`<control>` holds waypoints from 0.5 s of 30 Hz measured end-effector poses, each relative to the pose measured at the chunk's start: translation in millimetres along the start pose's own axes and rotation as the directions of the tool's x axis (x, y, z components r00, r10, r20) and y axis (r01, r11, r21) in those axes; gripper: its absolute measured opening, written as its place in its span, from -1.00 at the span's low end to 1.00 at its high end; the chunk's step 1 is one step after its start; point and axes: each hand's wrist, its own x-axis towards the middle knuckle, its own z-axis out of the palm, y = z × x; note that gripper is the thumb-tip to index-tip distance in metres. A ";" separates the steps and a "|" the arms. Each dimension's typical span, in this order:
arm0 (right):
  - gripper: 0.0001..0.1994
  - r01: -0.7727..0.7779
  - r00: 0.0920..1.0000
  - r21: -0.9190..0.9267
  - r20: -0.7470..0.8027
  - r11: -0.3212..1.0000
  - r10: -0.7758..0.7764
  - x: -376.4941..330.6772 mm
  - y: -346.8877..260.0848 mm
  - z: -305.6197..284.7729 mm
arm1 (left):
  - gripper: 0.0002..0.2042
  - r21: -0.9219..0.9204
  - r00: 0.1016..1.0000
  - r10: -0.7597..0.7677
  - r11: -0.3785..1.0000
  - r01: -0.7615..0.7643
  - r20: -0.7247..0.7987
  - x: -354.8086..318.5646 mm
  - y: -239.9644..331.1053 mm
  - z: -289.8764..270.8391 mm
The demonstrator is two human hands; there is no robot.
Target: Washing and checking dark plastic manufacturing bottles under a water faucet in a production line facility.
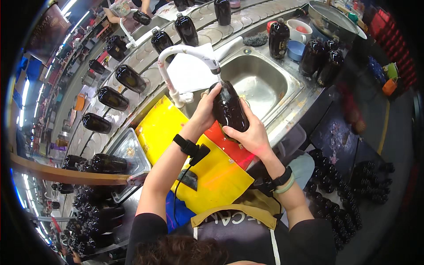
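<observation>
A dark, glossy bottle (230,110) is held tilted over the near edge of the steel sink (270,90). My left hand (206,107) wraps its left side near the upper end. Around the lower right side closes my right hand (251,136), thumb across the front. The bottle's top end sits just below the tip of a white curved faucet (192,49), where a thin stream seems to come out. Under my forearms lies a yellow sheet (216,172), with a red sheet (236,148) beside the sink.
Similar dark bottles (185,30) stand along a plated conveyor (207,37) at the left and back. At the sink's far right are more bottles (279,39), a blue cup (295,50), a white mug (298,31) and a large pan (333,20). A clear tray (132,152) sits left.
</observation>
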 end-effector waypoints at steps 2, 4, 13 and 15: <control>-0.05 0.001 1.000 -0.024 -0.004 1.000 -0.001 0.5 0.1 1.6 | -0.64 -0.002 0.999 0.013 1.000 -0.013 -0.046 1.7 -1.3 -0.3; -0.07 0.040 0.998 -0.089 -0.046 0.995 -0.044 4.0 3.3 2.8 | -0.64 -0.052 0.999 0.033 0.998 -0.034 -0.021 2.3 -1.0 -0.1; -0.24 0.065 0.996 -0.001 -0.061 0.998 -0.065 10.8 1.9 12.2 | -0.67 0.149 0.958 0.120 0.985 -0.083 -0.260 -7.9 -13.6 0.9; -0.44 0.066 0.990 0.067 -0.129 0.996 -0.057 16.7 14.0 19.3 | -0.70 0.130 0.953 0.153 0.984 -0.122 -0.262 -5.6 -19.2 -6.6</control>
